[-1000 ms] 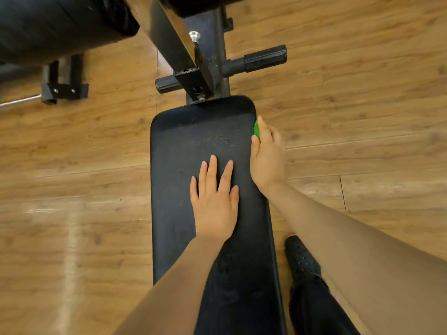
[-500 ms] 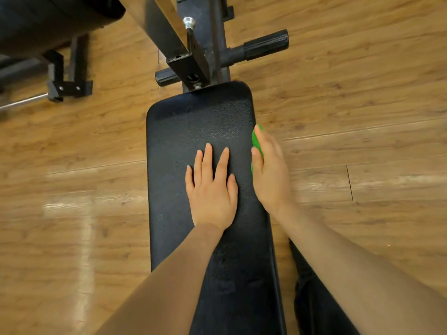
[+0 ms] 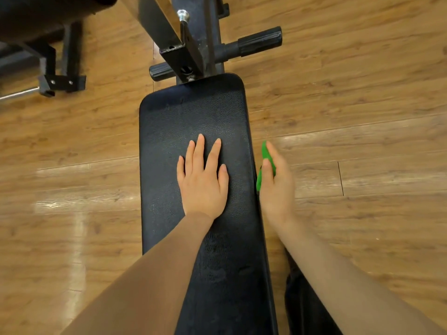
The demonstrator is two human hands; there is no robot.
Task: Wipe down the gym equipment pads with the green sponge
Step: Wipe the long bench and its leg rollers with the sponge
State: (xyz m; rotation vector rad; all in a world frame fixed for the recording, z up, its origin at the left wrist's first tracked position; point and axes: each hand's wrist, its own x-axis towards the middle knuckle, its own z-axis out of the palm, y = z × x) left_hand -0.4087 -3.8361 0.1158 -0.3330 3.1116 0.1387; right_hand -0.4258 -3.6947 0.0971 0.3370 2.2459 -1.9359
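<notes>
L hand [image 3: 203, 182]: flat, fingers spread, palm down mid bench pad [image 3: 169, 131].
R hand [image 3: 275, 187]: pinches green sponge [image 3: 266, 155] vs pad's right edge.
Sponge: edge-on, at right side of pad.
Floor [image 3: 72, 165]: wood.

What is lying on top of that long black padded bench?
Only the left hand rests flat on the long black padded bench. The right hand holds the green sponge at the pad's right edge. The pad under the palm is hidden.
</notes>
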